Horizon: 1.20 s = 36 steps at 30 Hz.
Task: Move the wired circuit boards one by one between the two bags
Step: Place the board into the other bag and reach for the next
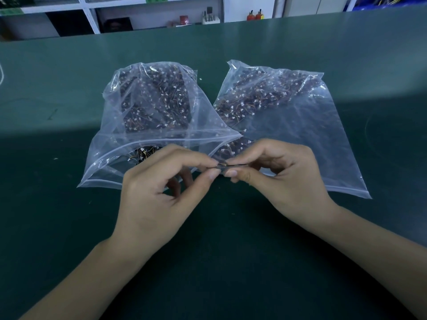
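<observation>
Two clear zip bags lie side by side on the green table, both holding several small dark wired circuit boards with white connectors. The left bag (111,167) gapes open toward me; the right bag (318,144) lies flatter. Between the bag mouths, my left hand (161,195) and my right hand (284,181) meet, each pinching one end of a single small wired circuit board (222,165) between thumb and forefinger. The board is mostly hidden by my fingertips.
The green table (69,227) stretches wide around the bags. White shelving (92,17) with small items stands beyond the far edge. A thin white cable (1,75) shows at the left border.
</observation>
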Motion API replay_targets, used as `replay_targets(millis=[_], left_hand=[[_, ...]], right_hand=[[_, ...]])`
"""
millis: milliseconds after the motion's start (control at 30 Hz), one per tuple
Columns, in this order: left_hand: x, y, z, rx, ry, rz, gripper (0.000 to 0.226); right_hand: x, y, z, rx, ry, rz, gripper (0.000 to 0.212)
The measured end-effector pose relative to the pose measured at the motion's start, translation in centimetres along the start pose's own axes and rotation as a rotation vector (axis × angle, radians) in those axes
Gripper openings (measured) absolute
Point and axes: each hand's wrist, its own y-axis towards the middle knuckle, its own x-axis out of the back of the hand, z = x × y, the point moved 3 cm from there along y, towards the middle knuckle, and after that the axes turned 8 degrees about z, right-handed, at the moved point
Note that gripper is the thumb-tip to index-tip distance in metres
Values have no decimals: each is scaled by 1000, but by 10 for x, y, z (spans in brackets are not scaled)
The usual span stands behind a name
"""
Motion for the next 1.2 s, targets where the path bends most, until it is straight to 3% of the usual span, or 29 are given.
replay_targets(millis=[1200], left_hand=[[0,2,-5,-46,23,-7,7]], right_hand=[[1,0,1,80,-94,24,9]])
